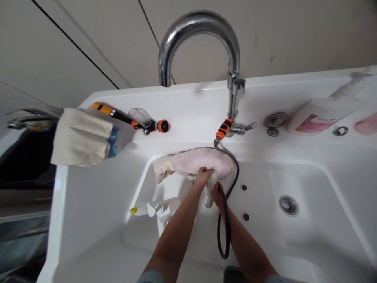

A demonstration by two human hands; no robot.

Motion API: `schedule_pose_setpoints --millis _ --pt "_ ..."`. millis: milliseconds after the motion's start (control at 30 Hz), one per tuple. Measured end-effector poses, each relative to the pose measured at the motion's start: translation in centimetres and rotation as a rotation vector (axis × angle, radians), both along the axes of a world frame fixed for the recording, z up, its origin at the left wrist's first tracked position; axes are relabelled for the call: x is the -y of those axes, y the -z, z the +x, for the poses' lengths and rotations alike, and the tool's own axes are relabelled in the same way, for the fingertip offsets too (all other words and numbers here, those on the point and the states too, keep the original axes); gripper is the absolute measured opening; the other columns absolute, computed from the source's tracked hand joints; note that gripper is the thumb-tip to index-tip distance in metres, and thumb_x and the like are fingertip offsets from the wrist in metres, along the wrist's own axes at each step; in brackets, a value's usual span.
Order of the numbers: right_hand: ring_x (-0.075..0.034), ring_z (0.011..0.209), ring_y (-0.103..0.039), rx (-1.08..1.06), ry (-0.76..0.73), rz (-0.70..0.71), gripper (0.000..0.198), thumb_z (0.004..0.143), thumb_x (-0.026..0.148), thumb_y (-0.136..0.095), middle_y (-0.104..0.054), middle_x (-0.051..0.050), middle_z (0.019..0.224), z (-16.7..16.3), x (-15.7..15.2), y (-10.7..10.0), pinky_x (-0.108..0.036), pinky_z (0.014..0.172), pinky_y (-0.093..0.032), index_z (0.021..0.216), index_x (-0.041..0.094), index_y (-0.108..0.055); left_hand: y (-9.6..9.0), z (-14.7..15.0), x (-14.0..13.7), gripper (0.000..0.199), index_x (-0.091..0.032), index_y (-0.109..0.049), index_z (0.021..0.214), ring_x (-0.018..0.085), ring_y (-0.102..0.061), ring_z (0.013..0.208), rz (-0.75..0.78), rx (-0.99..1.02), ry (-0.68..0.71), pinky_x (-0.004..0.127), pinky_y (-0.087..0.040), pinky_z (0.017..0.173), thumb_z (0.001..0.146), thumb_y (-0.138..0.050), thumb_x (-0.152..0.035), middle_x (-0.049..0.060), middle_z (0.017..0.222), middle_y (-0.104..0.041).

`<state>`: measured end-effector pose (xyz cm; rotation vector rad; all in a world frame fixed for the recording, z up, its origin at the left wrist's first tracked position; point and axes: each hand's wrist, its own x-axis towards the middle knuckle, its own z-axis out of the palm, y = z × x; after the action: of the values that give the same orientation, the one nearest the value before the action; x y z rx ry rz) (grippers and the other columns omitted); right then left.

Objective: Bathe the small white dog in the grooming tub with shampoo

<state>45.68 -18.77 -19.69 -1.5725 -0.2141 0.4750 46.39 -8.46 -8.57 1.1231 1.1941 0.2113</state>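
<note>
A small animal with wet-looking white fur and pinkish skin [200,160] lies on its side in the white sink [294,173], a hind leg stretched down toward me. My left hand [204,175] presses against its belly near the top of that leg, fingers closed on it. Just to the right, my right hand [217,193] grips a brown hose [226,236] beside the leg. The hose loops below this hand and runs up to an orange-and-black connector [224,127] at the tap. The hose's outlet is hidden.
A curved chrome faucet [203,19] rises behind the sink. An orange-and-black spray nozzle [150,126] lies on the left ledge, beside a draped cream cloth [82,137]. A pink-labelled pump bottle [319,116] lies at right. A yellow-tipped white bottle [144,209] lies in the basin, left of my forearms.
</note>
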Motion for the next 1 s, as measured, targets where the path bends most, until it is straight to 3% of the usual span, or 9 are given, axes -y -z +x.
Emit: schedule_pose_setpoints --millis 167,300,500,633,733,1000 --pt "-0.024 0.064 -0.059 -0.050 0.043 -0.024 0.063 0.094 0.088 -0.046 -0.061 -0.003 0.059 0.2 0.2 0.2 -0.036 0.058 -0.057 0.066 0.032 -0.049 0.3 -1.4 0.5 0.035 -0.018 -0.072 0.070 0.014 -0.056 0.065 -0.153 0.187 -0.013 0.028 -0.041 0.065 0.055 -0.099 -0.034 -0.001 0.067 -0.065" --pt "-0.024 0.068 -0.062 -0.090 0.033 -0.051 0.055 0.095 0.077 -0.056 -0.065 -0.003 0.062 0.9 0.5 0.5 -0.037 0.065 -0.061 0.067 0.031 -0.052 0.7 -3.1 1.1 0.047 -0.019 -0.073 0.076 0.015 -0.060 0.073 -0.167 0.350 -0.150 0.028 -0.047 0.073 0.053 -0.104 -0.046 0.000 0.074 -0.070" --pt "-0.025 0.072 -0.063 -0.097 -0.035 -0.080 0.056 0.093 0.079 -0.048 -0.070 -0.006 0.072 0.9 0.3 1.2 -0.038 0.067 -0.057 0.076 0.027 -0.061 0.5 -3.6 0.1 0.044 -0.021 -0.066 0.065 0.010 -0.044 0.061 0.034 0.148 -0.060 0.025 -0.035 0.062 0.056 -0.096 -0.052 -0.007 0.058 -0.053" --pt "-0.027 0.075 -0.065 -0.098 -0.025 -0.074 0.061 0.090 0.084 -0.046 -0.072 -0.007 0.074 0.7 0.0 1.2 -0.041 0.071 -0.058 0.078 0.027 -0.063 -0.7 -2.5 -0.2 0.032 -0.021 -0.063 0.062 0.011 -0.043 0.065 0.194 0.080 0.029 0.025 -0.034 0.064 0.064 -0.087 -0.044 -0.007 0.062 -0.050" --pt "-0.026 0.072 -0.062 -0.087 -0.023 -0.081 0.061 0.089 0.086 -0.046 -0.068 -0.005 0.069 0.7 -0.1 1.1 -0.041 0.069 -0.057 0.074 0.029 -0.059 -1.7 -1.5 -0.1 0.034 -0.022 -0.052 0.056 0.011 -0.040 0.067 0.281 0.020 0.077 0.025 -0.033 0.065 0.067 -0.082 -0.034 -0.008 0.061 -0.042" --pt "-0.022 0.062 -0.056 -0.032 -0.037 -0.101 0.065 0.088 0.090 -0.044 -0.063 -0.003 0.061 1.4 0.0 1.1 -0.039 0.063 -0.054 0.068 0.029 -0.055 -1.9 -0.2 -0.1 0.042 -0.024 -0.041 0.053 0.011 -0.032 0.064 0.277 -0.031 0.101 0.027 -0.027 0.063 0.071 -0.079 -0.028 -0.009 0.059 -0.032"
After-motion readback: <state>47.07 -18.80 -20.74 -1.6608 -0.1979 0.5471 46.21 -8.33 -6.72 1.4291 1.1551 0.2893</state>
